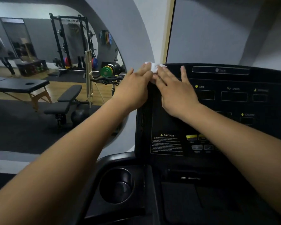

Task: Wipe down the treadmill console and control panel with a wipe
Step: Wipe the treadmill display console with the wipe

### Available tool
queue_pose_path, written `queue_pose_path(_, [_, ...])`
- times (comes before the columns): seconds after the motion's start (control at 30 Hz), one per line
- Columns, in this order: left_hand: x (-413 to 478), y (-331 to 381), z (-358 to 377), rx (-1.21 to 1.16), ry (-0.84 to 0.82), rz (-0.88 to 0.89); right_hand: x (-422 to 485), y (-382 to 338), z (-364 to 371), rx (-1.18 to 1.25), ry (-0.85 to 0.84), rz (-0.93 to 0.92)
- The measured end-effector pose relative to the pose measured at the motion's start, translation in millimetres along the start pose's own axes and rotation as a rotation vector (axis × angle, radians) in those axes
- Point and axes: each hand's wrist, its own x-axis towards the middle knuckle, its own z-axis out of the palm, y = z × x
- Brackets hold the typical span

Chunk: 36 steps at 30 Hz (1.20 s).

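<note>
At the upper left corner of the console (217, 111), the white wipe (153, 68) sits bunched between both hands. The right hand (173, 91) presses it flat with straight fingers; whether the left hand (136, 86) pinches it, I cannot tell. The display windows (234, 96) and the buttons (197, 146) probably still await wiping.

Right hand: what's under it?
A white wipe pokes out past the fingertips of the right hand, which lies flat on the console, top-left corner. The rest of the wipe and whatever is beneath the palm are hidden.
</note>
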Motion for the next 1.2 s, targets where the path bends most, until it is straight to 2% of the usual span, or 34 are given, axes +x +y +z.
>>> queue_pose_path(0.23, [-36, -4, 9, 0.031, -0.006, 0.031, -26, -15, 21, 0.016, 0.016, -0.061])
queue_pose_path(0.4, [-80, -5, 32, 0.016, -0.112, -0.001, -54, -27, 42, 0.032, 0.045, -0.135])
queue_pose_path(0.63, [-139, 17, 57, 0.020, -0.066, 0.012, -104, -42, 75, 0.093, 0.092, -0.231])
queue_pose_path(0.93, [-206, 48, 78, 0.010, -0.132, 0.024, -161, -63, 91, 0.136, -0.015, -0.310])
queue_pose_path(1.07, [-197, 51, 74, 0.060, -0.162, 0.032, -154, -58, 83, 0.097, -0.003, -0.337])
queue_pose_path(1.2, [-142, 44, 57, 0.070, -0.145, -0.010, -111, -32, 58, 0.010, -0.034, -0.257])
